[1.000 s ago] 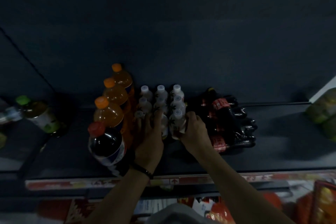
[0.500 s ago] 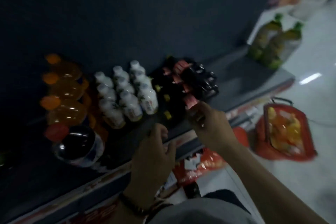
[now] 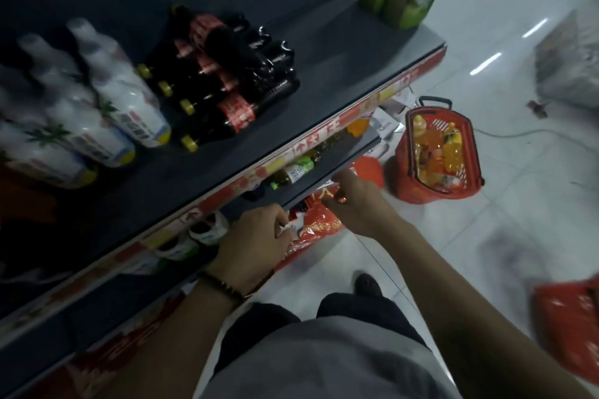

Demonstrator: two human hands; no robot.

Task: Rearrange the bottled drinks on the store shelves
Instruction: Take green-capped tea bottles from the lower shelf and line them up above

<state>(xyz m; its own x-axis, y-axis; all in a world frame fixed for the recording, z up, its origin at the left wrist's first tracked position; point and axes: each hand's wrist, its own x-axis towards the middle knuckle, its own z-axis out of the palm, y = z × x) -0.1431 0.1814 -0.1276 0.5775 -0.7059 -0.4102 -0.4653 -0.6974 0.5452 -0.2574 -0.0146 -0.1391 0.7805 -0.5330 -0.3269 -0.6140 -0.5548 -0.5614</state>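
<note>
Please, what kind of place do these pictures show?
Most likely a shop aisle. Dark metal shelves with red price strips carry rows of bottled drinks, and a red shopping basket full of orange bottles stands on the tiled floor.

A shop aisle — stocked drink shelves (image 3: 324,52) (red price strips), red shopping basket (image 3: 437,152) on tiled floor (image 3: 518,204).
</note>
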